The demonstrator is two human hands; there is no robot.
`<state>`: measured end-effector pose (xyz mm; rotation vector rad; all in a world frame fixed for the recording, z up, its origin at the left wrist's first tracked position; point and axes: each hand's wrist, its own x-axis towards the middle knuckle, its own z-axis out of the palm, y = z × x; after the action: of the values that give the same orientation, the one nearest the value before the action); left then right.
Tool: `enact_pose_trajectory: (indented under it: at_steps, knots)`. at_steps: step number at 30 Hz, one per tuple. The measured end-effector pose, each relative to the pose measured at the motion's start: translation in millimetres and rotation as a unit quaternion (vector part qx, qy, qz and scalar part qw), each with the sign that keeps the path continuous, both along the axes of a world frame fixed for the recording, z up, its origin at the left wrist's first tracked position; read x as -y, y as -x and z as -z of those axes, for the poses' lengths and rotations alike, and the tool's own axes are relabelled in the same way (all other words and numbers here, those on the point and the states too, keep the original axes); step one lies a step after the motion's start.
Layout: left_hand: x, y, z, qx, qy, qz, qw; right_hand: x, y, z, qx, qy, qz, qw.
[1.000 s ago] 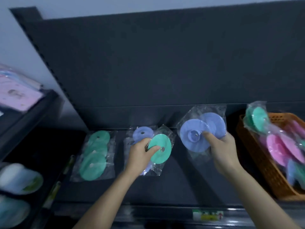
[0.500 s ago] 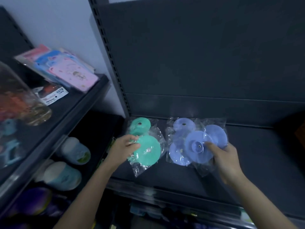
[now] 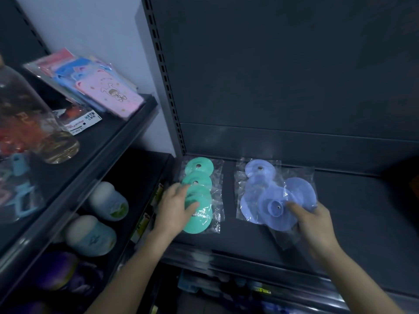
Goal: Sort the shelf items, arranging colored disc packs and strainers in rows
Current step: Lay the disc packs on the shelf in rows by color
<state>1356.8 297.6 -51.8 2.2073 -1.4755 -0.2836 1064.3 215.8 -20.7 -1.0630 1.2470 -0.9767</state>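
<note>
A green disc pack (image 3: 200, 196) in clear plastic lies flat at the left end of the dark shelf (image 3: 362, 214). My left hand (image 3: 175, 208) is on its left edge, thumb across the lowest disc. To the right lies a blue disc pack (image 3: 255, 184). A second blue disc pack (image 3: 277, 208) overlaps its lower right part, tilted up, and my right hand (image 3: 311, 222) grips it from the right with the thumb on the front disc. No strainers are in view.
A slotted upright (image 3: 163, 75) borders the shelf on the left. Beyond it, another shelving unit carries pink and blue packets (image 3: 108, 94), a clear jar (image 3: 34, 123) and pale round containers (image 3: 108, 201). The shelf's front lip (image 3: 249, 257) runs below my hands.
The view swung left and the orange basket left the frame. My left hand carried the green pack leftward and laid it flat. My right hand brought the blue pack over the lying blue one.
</note>
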Motion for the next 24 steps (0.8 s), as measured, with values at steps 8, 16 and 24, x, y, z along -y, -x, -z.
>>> enact_pose_trajectory:
  at_steps: [8, 16, 24]
  knots:
    - [-9.3, 26.6, 40.6, 0.056, -0.154, 0.018, 0.986, -3.0, -1.0, 2.7, -0.005, 0.011, -0.004, 1.000]
    - [13.7, 24.7, 14.8, 0.104, -0.112, 0.023, 0.988, -2.9, -3.1, -1.2, 0.018, 0.020, -0.006, 1.000]
    - [11.2, 129.9, -15.9, -0.093, -0.008, 0.274, 0.957, -7.0, -6.2, -13.5, 0.113, -0.014, -0.052, 0.992]
